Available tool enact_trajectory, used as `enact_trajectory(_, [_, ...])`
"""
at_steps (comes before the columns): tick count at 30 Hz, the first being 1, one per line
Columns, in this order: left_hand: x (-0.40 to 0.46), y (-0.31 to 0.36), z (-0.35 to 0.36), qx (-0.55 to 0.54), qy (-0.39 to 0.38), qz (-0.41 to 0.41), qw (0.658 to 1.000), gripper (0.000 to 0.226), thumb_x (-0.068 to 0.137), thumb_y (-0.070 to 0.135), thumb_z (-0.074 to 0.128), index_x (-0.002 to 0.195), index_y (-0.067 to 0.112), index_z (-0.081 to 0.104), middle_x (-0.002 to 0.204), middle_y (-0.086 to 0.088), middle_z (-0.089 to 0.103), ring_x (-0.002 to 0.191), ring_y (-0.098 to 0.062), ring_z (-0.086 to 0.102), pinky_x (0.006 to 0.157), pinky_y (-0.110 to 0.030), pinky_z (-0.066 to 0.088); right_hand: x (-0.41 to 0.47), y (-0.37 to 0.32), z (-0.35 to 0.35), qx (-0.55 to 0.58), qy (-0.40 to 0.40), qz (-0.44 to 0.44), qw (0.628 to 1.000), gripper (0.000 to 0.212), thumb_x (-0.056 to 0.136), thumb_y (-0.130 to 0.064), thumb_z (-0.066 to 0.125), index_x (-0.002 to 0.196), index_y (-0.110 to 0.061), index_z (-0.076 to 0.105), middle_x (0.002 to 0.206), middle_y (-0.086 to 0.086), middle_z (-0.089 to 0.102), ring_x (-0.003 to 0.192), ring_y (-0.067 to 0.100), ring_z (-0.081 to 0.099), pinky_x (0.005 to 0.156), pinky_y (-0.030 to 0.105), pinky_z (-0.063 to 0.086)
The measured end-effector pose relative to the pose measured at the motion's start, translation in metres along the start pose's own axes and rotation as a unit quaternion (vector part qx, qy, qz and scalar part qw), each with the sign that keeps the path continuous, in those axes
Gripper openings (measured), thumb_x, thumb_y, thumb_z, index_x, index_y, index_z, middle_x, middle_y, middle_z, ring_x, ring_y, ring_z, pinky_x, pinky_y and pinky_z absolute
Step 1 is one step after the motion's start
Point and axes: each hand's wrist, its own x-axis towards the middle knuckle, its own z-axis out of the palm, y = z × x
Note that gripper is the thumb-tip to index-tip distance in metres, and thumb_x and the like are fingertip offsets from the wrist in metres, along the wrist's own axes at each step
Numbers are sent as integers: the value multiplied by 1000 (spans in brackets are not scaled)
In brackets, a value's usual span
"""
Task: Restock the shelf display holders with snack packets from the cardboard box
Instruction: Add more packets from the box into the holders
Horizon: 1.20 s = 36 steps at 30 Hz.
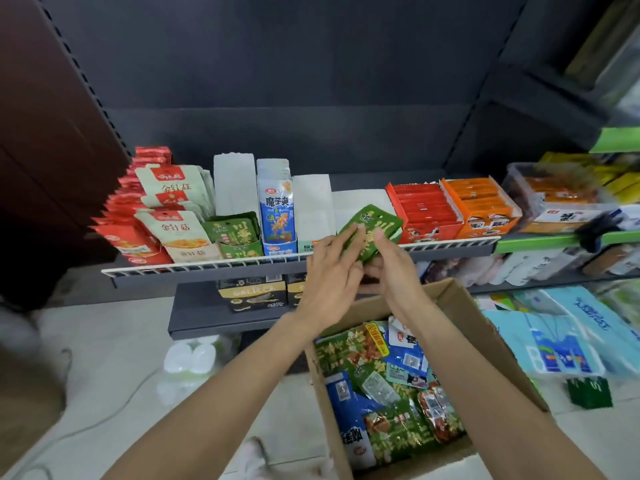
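**Green packets in hand, holders only part filled**

I judge the restock partly done. On the shelf [194, 266], the green display holder [239, 249] at about 9 o'clock from my hands has only a few packets at its front. The blue holder [277, 209] just right of it looks full. Two white holders [313, 209] further right look nearly bare. The red box [427, 209] and orange box [481, 206] at 2 o'clock look well stocked. The cardboard box [460, 299] at 6 o'clock, below my wrists, holds plenty of loose green and blue packets, so much is left to do.

Both hands are up at the shelf's front rail, holding a small stack of green snack packets [375, 221], tilted up toward 1 o'clock. My left hand [329, 271] has its fingers nearly straight, pressing on the face of the stack from the left. My right hand [391, 265] curls around the stack's lower right edge, fingers on the front; the thumb is hidden behind. I seem to be squaring the stack before it goes in. The matching green holder is the likely home, well to the left.
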Motion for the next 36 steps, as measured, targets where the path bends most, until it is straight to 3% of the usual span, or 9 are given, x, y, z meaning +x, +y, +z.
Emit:
enact_trajectory(3, [2,-17,-31,-173,-9,-21,985,55,101,18,31,151,21,8,148,11,33,119,-4,25,104,-16,20,11,-9,27,-42,4,-24,999,13,96,-20,52,104,-20,63,106,9,68,97,29,66,71,53,57])
enact_trajectory(5, [5,-35,-59,-159,6,-16,987,52,102,18,35,150,22,14,143,10,39,122,-6,29,102,-17,23,20,-16,46,-57,-7,-28,998,12,97,-16,51,98,-20,62,105,11,68,90,27,68,60,45,59])
enact_trajectory(9, [20,-100,-118,41,64,-28,997,53,100,28,41,148,11,26,143,-9,42,132,-22,33,107,-31,26,43,-34,83,-125,12,-87,988,12,98,-17,49,94,-20,59,104,5,66,94,20,65,69,44,59])
enact_trajectory(12, [29,-141,-152,198,-60,-50,977,68,94,48,46,147,11,26,143,-11,42,135,-25,30,107,-36,27,63,-45,107,-123,31,-147,981,10,98,-20,48,95,-20,58,100,0,64,91,14,62,71,36,56])
enact_trajectory(14, [34,-159,-163,305,-160,-26,938,69,91,52,48,145,13,30,139,-11,46,132,-25,35,106,-35,27,75,-51,125,-113,30,-184,976,10,98,-20,49,92,-20,57,94,-3,65,85,8,63,74,34,54])
enact_trajectory(17, [42,-179,-168,385,-192,39,902,57,91,49,51,135,13,43,126,-8,57,122,-25,45,103,-34,30,92,-54,153,-97,7,-199,975,10,97,-18,50,93,-20,58,89,-11,65,78,-2,64,73,27,53])
enact_trajectory(23, [55,-194,-155,385,-215,76,894,38,96,33,46,124,7,51,110,-11,65,106,-29,57,101,-34,31,126,-31,192,-106,-47,-141,983,12,96,-18,53,89,-23,62,90,-6,68,89,15,66,86,43,53])
enact_trajectory(29, [58,-209,-147,343,-197,85,915,12,94,16,50,102,14,59,100,-5,68,97,-26,62,100,-33,29,147,-10,190,-167,-104,-47,979,10,94,-18,56,100,-15,63,105,4,67,106,22,62,94,45,50])
enact_trajectory(36, [58,-217,-145,334,-168,90,923,14,95,14,51,107,14,57,100,-6,69,94,-27,61,98,-32,31,163,-18,186,-276,-160,-51,946,15,93,-17,58,94,-3,64,103,18,68,98,31,64,92,46,50])
